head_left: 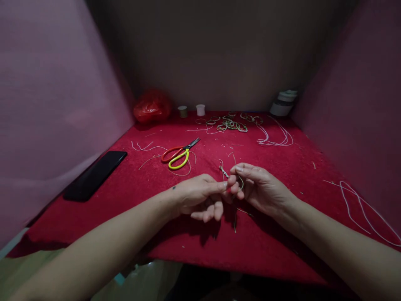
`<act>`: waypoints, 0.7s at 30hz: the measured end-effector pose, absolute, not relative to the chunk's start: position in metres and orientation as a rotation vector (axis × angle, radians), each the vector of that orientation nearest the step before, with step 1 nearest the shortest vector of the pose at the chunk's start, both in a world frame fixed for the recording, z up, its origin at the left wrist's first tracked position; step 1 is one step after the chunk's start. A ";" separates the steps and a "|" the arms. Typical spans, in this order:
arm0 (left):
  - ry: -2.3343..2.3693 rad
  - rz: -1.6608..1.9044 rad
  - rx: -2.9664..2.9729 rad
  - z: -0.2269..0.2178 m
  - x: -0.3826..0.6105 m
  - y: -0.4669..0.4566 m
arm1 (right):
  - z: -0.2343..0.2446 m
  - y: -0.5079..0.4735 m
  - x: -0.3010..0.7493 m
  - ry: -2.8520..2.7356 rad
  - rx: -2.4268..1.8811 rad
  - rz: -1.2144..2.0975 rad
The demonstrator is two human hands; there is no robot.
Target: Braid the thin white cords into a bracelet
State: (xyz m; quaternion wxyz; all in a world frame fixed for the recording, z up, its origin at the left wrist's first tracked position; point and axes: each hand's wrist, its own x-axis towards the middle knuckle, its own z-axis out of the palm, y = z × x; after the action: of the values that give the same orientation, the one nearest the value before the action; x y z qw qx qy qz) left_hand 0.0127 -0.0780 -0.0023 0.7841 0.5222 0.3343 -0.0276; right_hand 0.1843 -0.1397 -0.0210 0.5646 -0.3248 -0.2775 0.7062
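Left hand (200, 194) and right hand (266, 188) are pinching the braided cord (224, 172) in closed fingertips. Its braid is slanting forward-left, just beyond both grips.

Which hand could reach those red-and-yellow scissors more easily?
Probably the left hand. The scissors lie just beyond it, handles nearer than blades. The right hand is farther away, off to their right.

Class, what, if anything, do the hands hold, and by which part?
A thin braided cord: left hand and right hand pinch it around the braid's nearer end; the exact spots are hidden.
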 end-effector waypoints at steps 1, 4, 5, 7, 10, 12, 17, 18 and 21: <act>0.684 -0.040 1.015 -0.005 0.014 -0.079 | -0.020 -0.140 0.184 -0.662 -0.751 1.665; 0.630 0.049 0.765 -0.013 0.018 -0.081 | -0.018 -0.142 0.185 -0.698 -0.714 1.693; 0.618 0.078 0.727 -0.015 0.019 -0.081 | -0.018 -0.142 0.185 -0.715 -0.700 1.704; 0.597 0.142 0.719 -0.017 0.020 -0.080 | -0.017 -0.143 0.184 -0.745 -0.678 1.727; 0.591 0.273 0.786 -0.015 0.018 -0.075 | -0.018 -0.144 0.184 -0.769 -0.677 1.766; 0.608 0.341 0.820 -0.012 0.015 -0.070 | -0.019 -0.145 0.184 -0.773 -0.689 1.788; 0.777 0.250 0.947 -0.004 0.010 -0.064 | -0.018 -0.145 0.189 -0.778 -0.697 1.756; 0.794 0.187 0.992 -0.004 0.011 -0.066 | -0.017 -0.145 0.190 -0.774 -0.695 1.739; 0.718 -0.002 1.031 -0.007 0.014 -0.076 | -0.013 -0.146 0.190 -0.812 -0.690 1.689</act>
State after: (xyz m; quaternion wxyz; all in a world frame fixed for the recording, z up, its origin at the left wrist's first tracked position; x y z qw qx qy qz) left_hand 0.0143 -0.0758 -0.0072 0.8091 0.4822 0.3358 -0.0008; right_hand 0.1899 -0.1456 -0.0135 0.5417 -0.2905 -0.3417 0.7109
